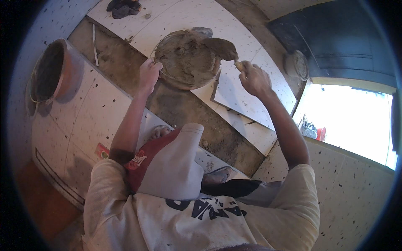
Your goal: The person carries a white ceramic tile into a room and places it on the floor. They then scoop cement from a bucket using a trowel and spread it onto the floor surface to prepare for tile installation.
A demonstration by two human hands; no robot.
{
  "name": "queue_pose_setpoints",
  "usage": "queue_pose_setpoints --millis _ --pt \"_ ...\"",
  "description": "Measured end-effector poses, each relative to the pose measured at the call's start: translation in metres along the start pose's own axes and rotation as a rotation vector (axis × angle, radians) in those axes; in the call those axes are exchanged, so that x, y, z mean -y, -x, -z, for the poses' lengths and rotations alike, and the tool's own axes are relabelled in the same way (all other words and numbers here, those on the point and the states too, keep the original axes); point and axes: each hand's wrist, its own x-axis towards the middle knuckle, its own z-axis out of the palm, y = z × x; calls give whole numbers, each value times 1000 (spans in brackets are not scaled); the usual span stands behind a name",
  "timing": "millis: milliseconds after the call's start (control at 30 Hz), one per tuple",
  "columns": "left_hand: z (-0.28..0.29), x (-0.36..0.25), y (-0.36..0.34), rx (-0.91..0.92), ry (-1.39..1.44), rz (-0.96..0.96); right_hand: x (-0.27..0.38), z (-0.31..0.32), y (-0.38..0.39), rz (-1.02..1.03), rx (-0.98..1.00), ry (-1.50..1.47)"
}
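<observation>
Hiding the bucket's [217, 67] bottom: mortar [184, 58].

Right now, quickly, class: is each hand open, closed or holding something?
Left hand: closed on the edge of the round bucket of brown mix; rim or handle, unclear.
Right hand: closed, holding the tan-handled trowel coated in mix.

A head-worn fisheye camera looks down from close above
</observation>
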Motion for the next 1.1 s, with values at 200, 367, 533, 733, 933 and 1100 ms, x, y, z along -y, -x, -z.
queue_pose_setpoints --millis 200,367,533,733,933,1100 --pt "-1 -7 -1 18 -122 -26 30 -33 -7 -54 188 -90" --pt "-5 -10 2 19 -211 -121 54 -83 -3 -55 307 -529" --pt "-2 -22 8 83 -251 -170 72 -93 -13 -144 480 -861" --pt "-2 -36 13 105 -387 -188 46 -53 0 -145 383 -688" --pt "-2 -33 9 91 -312 -172 43 -38 -3 162 -9 -104" --pt "4 -31 8 139 -336 -165 43 -28 -5 264 -110 62"
